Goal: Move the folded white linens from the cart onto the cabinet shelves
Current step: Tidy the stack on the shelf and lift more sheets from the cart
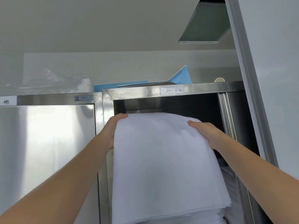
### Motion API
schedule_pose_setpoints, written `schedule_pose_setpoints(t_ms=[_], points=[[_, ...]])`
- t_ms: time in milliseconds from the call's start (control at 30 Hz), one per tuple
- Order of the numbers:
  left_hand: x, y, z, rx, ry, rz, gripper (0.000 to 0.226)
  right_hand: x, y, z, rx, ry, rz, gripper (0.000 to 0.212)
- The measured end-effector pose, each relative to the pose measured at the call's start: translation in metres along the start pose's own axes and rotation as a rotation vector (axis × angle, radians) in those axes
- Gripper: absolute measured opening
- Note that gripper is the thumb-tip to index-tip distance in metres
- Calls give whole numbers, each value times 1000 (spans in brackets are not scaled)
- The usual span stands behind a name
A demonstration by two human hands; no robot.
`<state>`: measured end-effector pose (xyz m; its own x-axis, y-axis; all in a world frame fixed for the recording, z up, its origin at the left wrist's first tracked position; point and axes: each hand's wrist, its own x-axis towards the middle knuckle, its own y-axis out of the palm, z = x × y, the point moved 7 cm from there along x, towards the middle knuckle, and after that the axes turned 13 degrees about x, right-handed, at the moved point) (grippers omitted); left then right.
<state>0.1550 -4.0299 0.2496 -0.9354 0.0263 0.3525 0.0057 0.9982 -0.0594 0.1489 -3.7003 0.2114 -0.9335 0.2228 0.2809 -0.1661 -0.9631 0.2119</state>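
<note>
Both hands hold one folded white linen by its far corners, raised at the mouth of the open stainless cabinet. Left hand: its grip is closed on the left corner, thumb lying over the top edge, the other fingers hidden behind the cloth. Right hand: its grip is closed on the right corner, thumb on top, fingers tucked out of sight beneath. The linen's far edge sits at the top compartment's opening; whether it rests on a shelf there cannot be told, since the cloth covers the shelf edge. Its near end drapes down over more white fabric, cut off by the bottom edge, so the number of pieces below cannot be counted.

At far left, a second cabinet's closed steel door carries a partly cut-off label. On top of it lies crumpled clear plastic, its contents unclear. Blue sheets lie over the cabinet tops, count uncertain. One taped label marks the open cabinet's top rail. One pale cup rim peeks up behind it. One ceiling hatch shows above, and a pale door edge runs down the right.
</note>
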Motion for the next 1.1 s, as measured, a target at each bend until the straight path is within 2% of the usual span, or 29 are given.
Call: schedule_pose_setpoints(t_ms=[67, 200, 300, 333, 400, 467, 567, 700, 767, 1100], points=[[-5, -4, 1, 40, 21, -19, 27, -3, 2, -1, 39, -68, -31, 44], [-19, -19, 12, 52, 14, -218, 56, -15, 5, -1, 73, -199, -98, 41], [-36, -22, 17, -7, -10, -434, 57, -33, 5, 7, 115, -329, -115, 39], [-39, -20, 18, -20, -17, -465, 62, -39, 4, 9, 133, -362, -109, 34], [-48, -17, 20, -39, -7, -510, 67, -52, 1, 11, 172, -410, -109, 37], [-55, -15, 23, -42, 6, -538, 64, -65, -4, 13, 203, -454, -123, 41], [-74, -7, 21, -65, 68, -568, 51, -83, -13, 15, 210, -513, -141, 34], [-109, 3, 26, -92, 125, -621, 34, -111, -30, 12, 215, -568, -138, 48], [-129, 9, 33, -108, 138, -651, 30, -127, -39, 7, 210, -583, -143, 49], [-197, 31, 49, -114, 262, -691, 40, -193, -75, -27, 246, -626, -231, 55]])
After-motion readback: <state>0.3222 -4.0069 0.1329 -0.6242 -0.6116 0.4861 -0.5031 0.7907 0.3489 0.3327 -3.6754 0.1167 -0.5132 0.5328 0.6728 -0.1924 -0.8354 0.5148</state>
